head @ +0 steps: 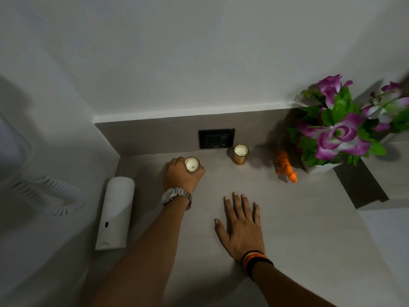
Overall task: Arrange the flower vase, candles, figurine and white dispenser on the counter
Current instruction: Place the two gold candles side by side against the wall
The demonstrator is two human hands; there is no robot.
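My left hand [180,176] is wrapped around a gold candle jar [192,164] near the back of the grey counter [309,229]; only its white wax top shows. A second gold candle [240,154] stands upright to its right, below the wall socket. An orange animal figurine [285,166] stands further right. Purple flowers in a white vase [321,167] fill the back right corner. The white dispenser [116,212] lies on its back along the counter's left edge. My right hand [242,227] rests flat on the counter, fingers spread, holding nothing.
A black wall socket [216,138] sits in the backsplash behind the candles. A white coiled cord [55,198] hangs on the left wall. A dark recessed step [363,185] cuts into the counter at the right.
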